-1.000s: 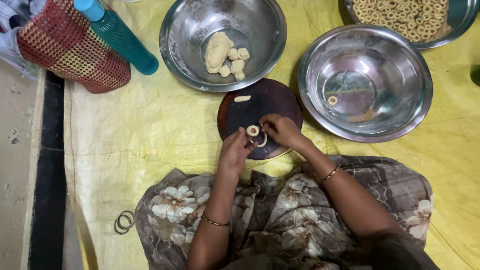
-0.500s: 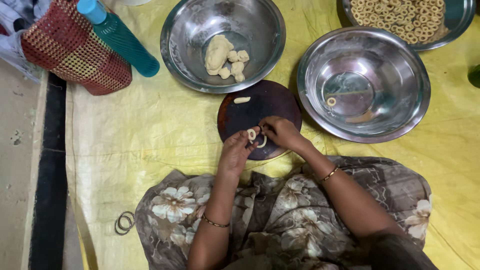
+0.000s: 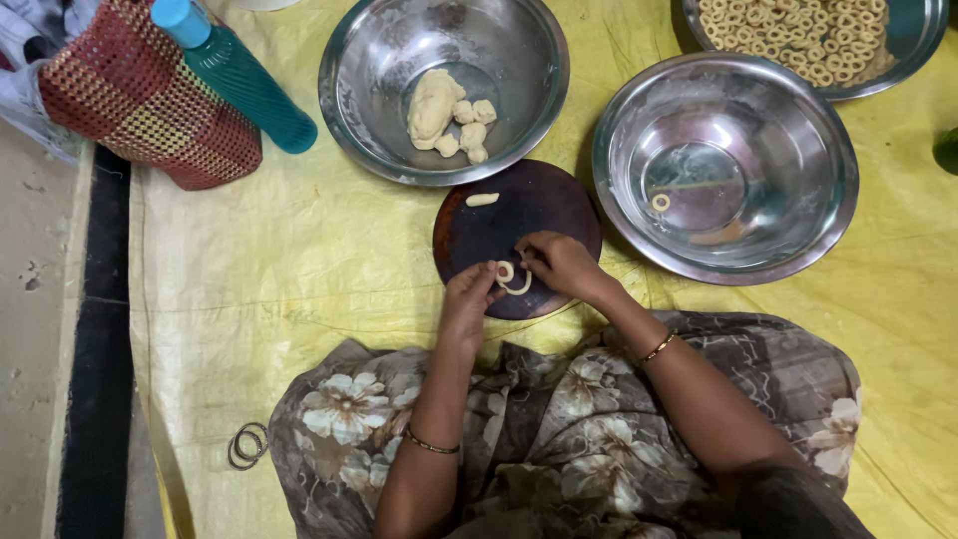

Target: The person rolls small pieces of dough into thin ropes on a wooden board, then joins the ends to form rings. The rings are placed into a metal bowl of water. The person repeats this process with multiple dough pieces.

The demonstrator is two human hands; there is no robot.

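while the round dark board (image 3: pixel 519 215) is lying on the yellow sheet (image 3: pixel 299 269), the left hand (image 3: pixel 467 299) and right hand (image 3: pixel 559 262) are pinching a dough ring (image 3: pixel 507 273) together.

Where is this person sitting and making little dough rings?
Probably a home floor used as a cooking spot: a yellow sheet covers the ground, with steel bowls, a dark round board and a tray of finished rings.

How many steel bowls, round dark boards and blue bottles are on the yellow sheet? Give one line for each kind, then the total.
Steel bowls: 3
Round dark board: 1
Blue bottle: 1
Total: 5
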